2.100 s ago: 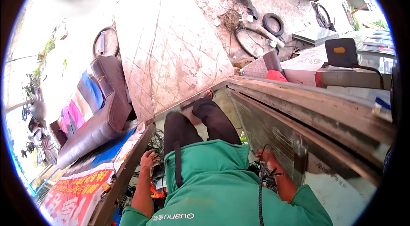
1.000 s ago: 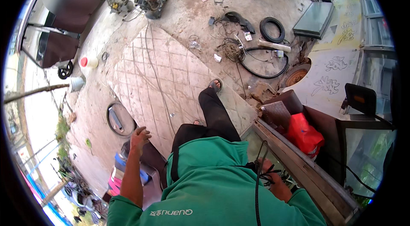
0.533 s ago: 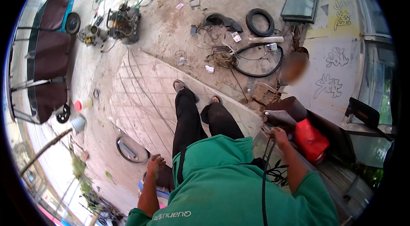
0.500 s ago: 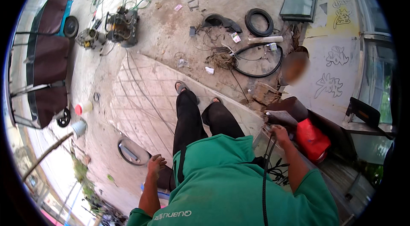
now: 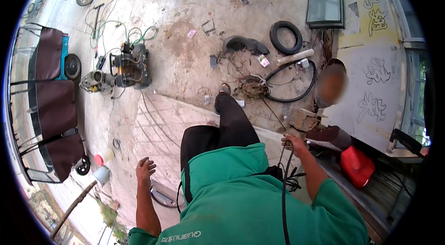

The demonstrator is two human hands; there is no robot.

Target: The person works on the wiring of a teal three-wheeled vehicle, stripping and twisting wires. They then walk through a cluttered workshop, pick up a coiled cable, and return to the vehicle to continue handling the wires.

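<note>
My right hand (image 5: 295, 145) is closed around a black braided cord (image 5: 284, 208), which hangs in a bight below the fingers and runs down along the green shirt (image 5: 232, 189). Thinner black strands (image 5: 293, 181) bunch up beside it at waist level. Out to the left, my left hand (image 5: 145, 167) is held away from the body, fingers apart and nothing in them. Beneath it, on the paving, lies an oval rimmed thing (image 5: 164, 195). One sandalled foot (image 5: 225, 88) is stepping onto the dirty concrete past the paving edge.
An engine-driven machine (image 5: 132, 66) with green hose stands ahead left, near a three-wheeler (image 5: 55, 106). Ahead right lie a tyre (image 5: 286, 37), a black hoop (image 5: 308, 88) and tangled wire (image 5: 254, 87). A red bag (image 5: 357, 166) sits right, below a lettered board (image 5: 366, 92).
I have stepped forward, so the machine, tyre and wire appear nearer. One leg has swung ahead. My left hand has moved outward left; the right still grips the cord.
</note>
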